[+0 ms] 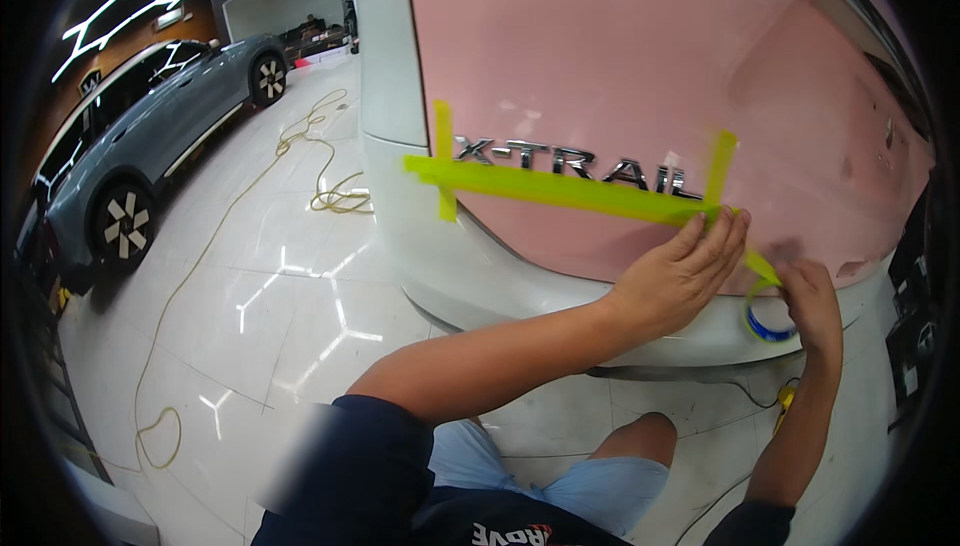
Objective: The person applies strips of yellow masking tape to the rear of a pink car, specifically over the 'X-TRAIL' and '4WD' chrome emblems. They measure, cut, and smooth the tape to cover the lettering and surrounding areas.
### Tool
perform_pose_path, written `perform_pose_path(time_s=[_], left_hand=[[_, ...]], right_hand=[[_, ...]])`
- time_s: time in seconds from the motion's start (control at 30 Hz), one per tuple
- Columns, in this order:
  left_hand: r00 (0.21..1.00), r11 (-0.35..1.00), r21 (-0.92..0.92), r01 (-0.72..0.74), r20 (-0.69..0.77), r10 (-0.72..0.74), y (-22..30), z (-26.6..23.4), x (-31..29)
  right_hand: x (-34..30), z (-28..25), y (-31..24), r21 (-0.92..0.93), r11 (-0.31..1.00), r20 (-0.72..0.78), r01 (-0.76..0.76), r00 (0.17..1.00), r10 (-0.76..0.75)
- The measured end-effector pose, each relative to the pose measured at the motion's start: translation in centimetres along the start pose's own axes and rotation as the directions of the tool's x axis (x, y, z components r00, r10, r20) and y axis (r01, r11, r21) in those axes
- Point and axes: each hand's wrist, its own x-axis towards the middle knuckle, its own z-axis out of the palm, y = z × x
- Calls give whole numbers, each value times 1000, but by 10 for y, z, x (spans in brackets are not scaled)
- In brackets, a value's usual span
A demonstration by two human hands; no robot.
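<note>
Chrome raised lettering (585, 160) runs across the pink rear panel (560, 46) of a car. Just below it lies a long strip of yellow-green masking tape (570, 193), crossed by a short upright piece of tape (443, 131) at the left end and another upright piece (722, 156) at the right. My left hand (680, 271) lies with fingers stretched flat over the long strip's right end. Lower and to the right, my right hand (815, 311) is closed on the tape roll (770, 326), which has a blue inner ring; a length of tape runs up from it toward my left fingertips.
Below the pink panel curves the white bumper (460, 261). A blue-grey car (170, 126) is parked at the far left. Yellowish hose (250, 181) snakes over the glossy tiled floor. Near my right forearm, a yellow tool (786, 404) with a dark cable sits under the bumper.
</note>
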Motion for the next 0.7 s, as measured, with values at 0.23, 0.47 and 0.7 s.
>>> perform_pose_path(time_s=[0.23,0.47,0.7], left_hand=[[996,923,-380,55,-50,-80,-1,-12,2],[741,730,-132,670,67,-668,-87,-45,-136],[688,696,33,718,125,-715,-134,-57,-157]], right_hand=[[-136,-6,126,543,837,-344,-64,893,291],[-233,200,149,439,638,324,-633,773,545],[-230,291,125,-90,971,708,-223,672,220]])
